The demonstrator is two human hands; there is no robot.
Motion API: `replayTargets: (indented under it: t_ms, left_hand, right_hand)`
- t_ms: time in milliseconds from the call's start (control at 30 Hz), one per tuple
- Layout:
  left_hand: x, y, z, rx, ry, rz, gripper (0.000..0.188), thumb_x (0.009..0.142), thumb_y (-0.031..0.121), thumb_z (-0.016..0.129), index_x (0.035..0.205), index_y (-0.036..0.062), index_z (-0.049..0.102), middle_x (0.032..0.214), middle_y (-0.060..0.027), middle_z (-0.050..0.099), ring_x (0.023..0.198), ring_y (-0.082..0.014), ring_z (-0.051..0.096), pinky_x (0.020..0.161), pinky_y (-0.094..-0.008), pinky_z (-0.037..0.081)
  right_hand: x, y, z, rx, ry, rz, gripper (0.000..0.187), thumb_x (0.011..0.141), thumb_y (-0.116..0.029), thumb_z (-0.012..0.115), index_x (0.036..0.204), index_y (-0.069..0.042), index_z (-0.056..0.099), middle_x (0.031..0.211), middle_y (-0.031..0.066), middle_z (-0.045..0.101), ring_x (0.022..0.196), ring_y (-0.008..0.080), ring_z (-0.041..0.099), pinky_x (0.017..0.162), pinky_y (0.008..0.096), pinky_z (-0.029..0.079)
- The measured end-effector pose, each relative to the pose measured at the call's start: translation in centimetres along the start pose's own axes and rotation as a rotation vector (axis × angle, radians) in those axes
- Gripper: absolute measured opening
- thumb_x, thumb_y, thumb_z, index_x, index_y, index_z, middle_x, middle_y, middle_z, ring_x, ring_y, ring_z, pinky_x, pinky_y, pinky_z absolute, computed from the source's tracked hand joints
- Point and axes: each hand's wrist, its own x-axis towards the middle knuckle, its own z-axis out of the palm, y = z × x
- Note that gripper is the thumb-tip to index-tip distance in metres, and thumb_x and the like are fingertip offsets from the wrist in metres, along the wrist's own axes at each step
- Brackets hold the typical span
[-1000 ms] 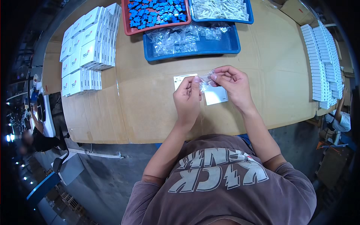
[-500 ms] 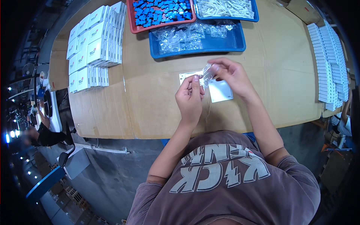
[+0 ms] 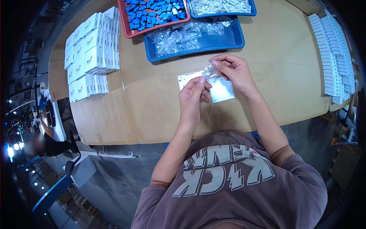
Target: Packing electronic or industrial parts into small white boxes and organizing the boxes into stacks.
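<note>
Between my two hands is a small clear plastic bag (image 3: 210,72), held up over the cardboard-covered table. My left hand (image 3: 193,97) pinches its lower left end between thumb and fingers. At the upper right end, the thumb and fingers of my right hand (image 3: 235,72) are closed on the same bag. Whether anything lies inside the bag is too small to tell. Below the hands lies a white box (image 3: 222,91), flat on the cardboard; a white printed piece (image 3: 185,79) beside it is partly covered by my left hand.
A blue tray (image 3: 221,47) of clear bags stands beyond my hands. Behind it are a red tray (image 3: 127,35) of blue parts and a blue tray (image 3: 253,9) of white parts. White boxes (image 3: 93,57) are stacked at left, more boxes (image 3: 331,57) at right.
The bag now appears more spread between my hands, and my right fingers have settled onto its end. The whole view has shifted slightly, with the trays lower and further left.
</note>
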Motion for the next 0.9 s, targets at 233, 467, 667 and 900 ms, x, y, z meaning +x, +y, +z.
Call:
replayTargets:
  t_ms: [233,467,667,900]
  left_hand:
    - [-0.3,-0.1,-0.1,0.028,0.009,0.044,0.019,0.105,0.019,0.067,0.110,0.0005,0.069,0.097,-0.0057,0.073,0.074,-0.0071,0.062,0.067,-0.0214,0.048]
    - [-0.7,-0.4,-0.1,0.071,-0.017,0.160,0.018,0.107,0.018,0.065,0.110,0.0003,0.067,0.096,-0.0054,0.072,0.077,-0.0070,0.063,0.071,-0.0216,0.049]
    - [-1.4,-0.2,0.7,0.088,-0.031,0.165,0.016,0.107,0.015,0.063,0.109,-0.0005,0.065,0.093,-0.0041,0.069,0.080,-0.0091,0.063,0.075,-0.0243,0.050]
    - [-1.3,-0.1,0.4,0.095,-0.007,0.289,0.013,0.108,0.013,0.060,0.107,0.0005,0.063,0.092,-0.0035,0.067,0.080,-0.0083,0.063,0.075,-0.0235,0.050]
  right_hand:
    - [-0.1,-0.3,0.7,-0.015,0.046,0.038,0.018,0.098,-0.011,0.075,0.109,0.003,0.073,0.085,0.0051,0.075,0.078,0.0074,0.069,0.068,0.0218,0.054]
    - [0.0,0.7,0.7,0.031,0.025,0.010,0.015,0.099,-0.016,0.075,0.098,-0.002,0.071,0.081,0.0043,0.074,0.062,0.0019,0.055,0.053,0.0203,0.038]
    - [-0.6,0.4,0.7,0.113,0.079,0.003,0.013,0.099,-0.016,0.075,0.098,-0.004,0.068,0.077,0.0009,0.070,0.057,0.0013,0.047,0.052,0.0195,0.035]
    - [-1.7,-1.3,0.5,-0.063,0.298,-0.278,0.012,0.098,-0.008,0.074,0.106,0.000,0.068,0.094,0.0028,0.070,0.071,0.0018,0.053,0.065,0.0177,0.043]
